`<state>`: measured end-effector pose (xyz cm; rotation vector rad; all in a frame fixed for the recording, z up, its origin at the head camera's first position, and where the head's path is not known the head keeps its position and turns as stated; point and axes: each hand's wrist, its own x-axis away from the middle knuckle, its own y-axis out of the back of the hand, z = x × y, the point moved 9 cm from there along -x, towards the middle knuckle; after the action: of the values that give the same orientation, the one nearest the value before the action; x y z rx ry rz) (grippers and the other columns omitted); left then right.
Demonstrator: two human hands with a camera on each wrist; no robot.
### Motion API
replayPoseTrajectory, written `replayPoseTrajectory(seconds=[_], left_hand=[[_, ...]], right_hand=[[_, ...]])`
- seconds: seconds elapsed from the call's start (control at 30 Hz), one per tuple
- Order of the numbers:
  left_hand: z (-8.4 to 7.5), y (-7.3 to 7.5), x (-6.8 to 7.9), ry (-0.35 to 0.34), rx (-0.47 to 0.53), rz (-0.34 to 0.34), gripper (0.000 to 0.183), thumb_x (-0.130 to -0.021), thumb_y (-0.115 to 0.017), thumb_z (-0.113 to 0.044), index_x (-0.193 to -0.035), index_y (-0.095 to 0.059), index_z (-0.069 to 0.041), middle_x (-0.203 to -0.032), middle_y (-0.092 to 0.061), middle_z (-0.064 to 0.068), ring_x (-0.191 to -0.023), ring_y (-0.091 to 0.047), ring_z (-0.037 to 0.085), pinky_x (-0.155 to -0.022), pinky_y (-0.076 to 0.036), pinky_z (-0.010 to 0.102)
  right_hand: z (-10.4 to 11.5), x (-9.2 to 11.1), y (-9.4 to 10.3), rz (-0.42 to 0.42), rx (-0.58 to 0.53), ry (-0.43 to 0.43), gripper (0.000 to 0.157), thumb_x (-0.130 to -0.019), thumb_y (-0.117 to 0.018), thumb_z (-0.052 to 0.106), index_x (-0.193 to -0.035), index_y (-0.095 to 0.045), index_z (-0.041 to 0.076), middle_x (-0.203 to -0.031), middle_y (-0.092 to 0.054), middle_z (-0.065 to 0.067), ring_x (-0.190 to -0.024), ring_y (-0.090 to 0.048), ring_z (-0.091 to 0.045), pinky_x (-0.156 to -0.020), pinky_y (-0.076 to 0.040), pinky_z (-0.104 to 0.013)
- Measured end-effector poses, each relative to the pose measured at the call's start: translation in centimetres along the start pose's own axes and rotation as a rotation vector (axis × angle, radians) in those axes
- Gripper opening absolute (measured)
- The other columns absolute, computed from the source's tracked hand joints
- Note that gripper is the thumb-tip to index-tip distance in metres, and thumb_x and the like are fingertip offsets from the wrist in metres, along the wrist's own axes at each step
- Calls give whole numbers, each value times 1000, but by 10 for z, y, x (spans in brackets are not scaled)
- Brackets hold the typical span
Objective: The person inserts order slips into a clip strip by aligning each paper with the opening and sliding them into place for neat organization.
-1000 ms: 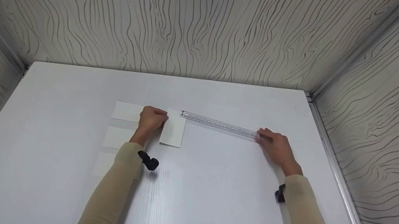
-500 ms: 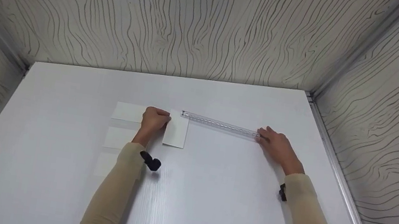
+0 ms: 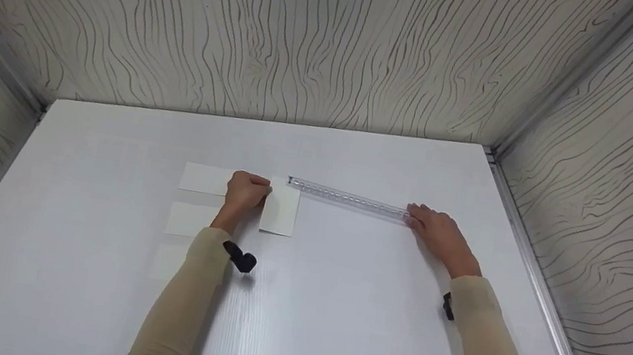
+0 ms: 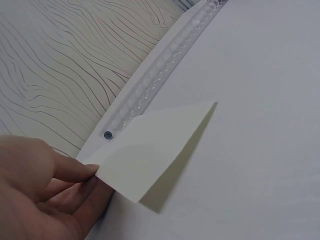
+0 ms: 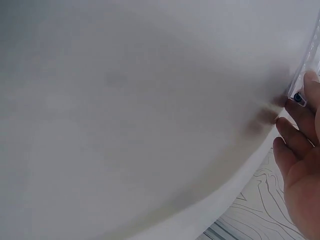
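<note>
In the head view I have both hands at work over the white counter [image 3: 346, 309]. The left hand [image 3: 248, 190], just left of centre, pinches the left edge of an upright pale card [image 3: 279, 213]. The right hand [image 3: 439, 234], right of centre, holds the right end of a clear strip [image 3: 351, 199] between fingers and thumb. The strip slopes slightly down to the right, its left end at the card's upper right; I can't tell whether the two touch. Pale cards [image 3: 192, 221] lie in a column at centre left, partly covered by the left hand and sleeve [image 3: 170, 319].

In the left wrist view I see thumb and fingers closed on the card's lower left edge at lower left. The card is tilted, its right edge lifted off the counter above a shadow. Behind it the strip runs to the top of the frame, a dark dot [image 4: 108, 135] at its near end.

In the right wrist view I find the strip's end at the right edge, between thumb and index finger, the other fingers bent below.
</note>
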<state>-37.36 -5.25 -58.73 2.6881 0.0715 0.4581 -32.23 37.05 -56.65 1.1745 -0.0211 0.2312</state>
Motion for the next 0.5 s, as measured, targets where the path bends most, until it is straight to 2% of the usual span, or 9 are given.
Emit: replayPoseTrajectory(seconds=[0.13,0.33,0.5], left_hand=[[0,-2,-2,11,2,5,28,-97,-69,-12,-121,-76,0,-120,-76,20,-98,-73,23,-83,-59,30],[0,-4,-5,10,6,15,29,-97,-69,-12,-122,-76,0,-128,-74,21,-119,-71,31,-98,-59,39],[2,-5,-6,20,17,11,28,-96,-69,-11,-121,-76,0,-130,-73,21,-125,-68,33,-102,-58,41]], right_hand=[[-1,-1,0,9,-13,-7,52,-112,-49,36,-158,-47,11,-163,-46,-19,-152,-41,-44,-126,-30,-61],[-1,-3,1,6,-22,-17,51,-112,-50,37,-156,-50,12,-163,-47,-17,-152,-42,-43,-126,-30,-61],[-2,-4,-1,15,-24,-23,51,-112,-50,38,-156,-50,13,-163,-47,-16,-153,-41,-43,-126,-30,-61]])
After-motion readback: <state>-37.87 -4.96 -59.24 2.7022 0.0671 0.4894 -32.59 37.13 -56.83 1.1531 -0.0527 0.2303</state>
